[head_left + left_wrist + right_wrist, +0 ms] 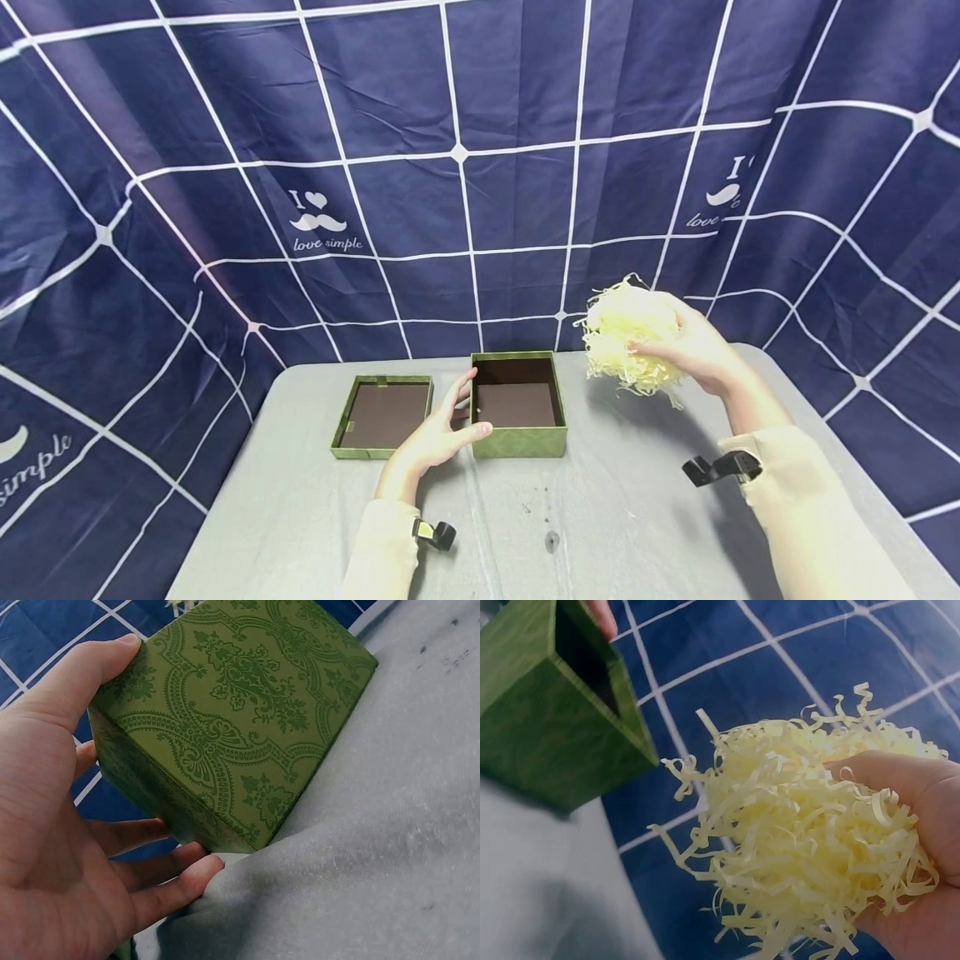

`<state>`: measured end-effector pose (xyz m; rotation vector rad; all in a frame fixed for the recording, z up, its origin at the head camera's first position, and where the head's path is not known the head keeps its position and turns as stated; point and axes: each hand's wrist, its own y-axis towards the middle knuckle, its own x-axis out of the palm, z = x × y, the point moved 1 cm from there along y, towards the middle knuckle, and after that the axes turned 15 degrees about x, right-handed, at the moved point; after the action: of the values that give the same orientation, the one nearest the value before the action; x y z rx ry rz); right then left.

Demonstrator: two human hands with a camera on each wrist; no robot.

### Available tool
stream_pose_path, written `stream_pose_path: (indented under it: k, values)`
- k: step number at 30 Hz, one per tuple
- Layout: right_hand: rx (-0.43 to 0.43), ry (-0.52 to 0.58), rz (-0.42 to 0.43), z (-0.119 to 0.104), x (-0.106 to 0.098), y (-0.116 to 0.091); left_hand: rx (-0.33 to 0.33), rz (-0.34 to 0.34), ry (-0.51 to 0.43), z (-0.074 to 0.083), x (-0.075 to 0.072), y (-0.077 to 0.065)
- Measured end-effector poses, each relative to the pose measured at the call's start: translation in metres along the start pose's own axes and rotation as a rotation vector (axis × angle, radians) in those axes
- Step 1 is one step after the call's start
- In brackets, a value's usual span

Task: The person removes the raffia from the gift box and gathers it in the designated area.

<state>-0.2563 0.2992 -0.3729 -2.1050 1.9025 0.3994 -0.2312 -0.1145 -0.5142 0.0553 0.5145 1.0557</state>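
A green patterned box [519, 442] with a dark brown inside stands on the table with its top uncovered. My left hand [437, 437] is at its left side, thumb resting on the near corner at the rim and the other fingers spread along the left wall. In the left wrist view the thumb [112, 656] lies against the box's top edge. My right hand [697, 346] grips a fluffy bunch of pale yellow shredded paper [626, 337] in the air, right of the box. Loose strands stick out around the fingers, and the paper hides part of them.
A shallow green box lid [386, 414], brown inside, lies on the table left of the box, close to my left hand. Grey cloth covers the table [600, 517]. A dark blue curtain [517, 200] with white lines hangs behind and at both sides.
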Motion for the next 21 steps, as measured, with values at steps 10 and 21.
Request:
stream_pose_path:
  k: [10, 21]
  values:
    - [0.029, -0.048, 0.030, 0.050, -0.007, -0.002, 0.001, 0.008, 0.005, -0.002, 0.001, 0.000]
    - [0.116, -0.141, -0.017, 0.080, -0.009, -0.005, 0.004, 0.010, 0.020, 0.002, 0.000, 0.000]
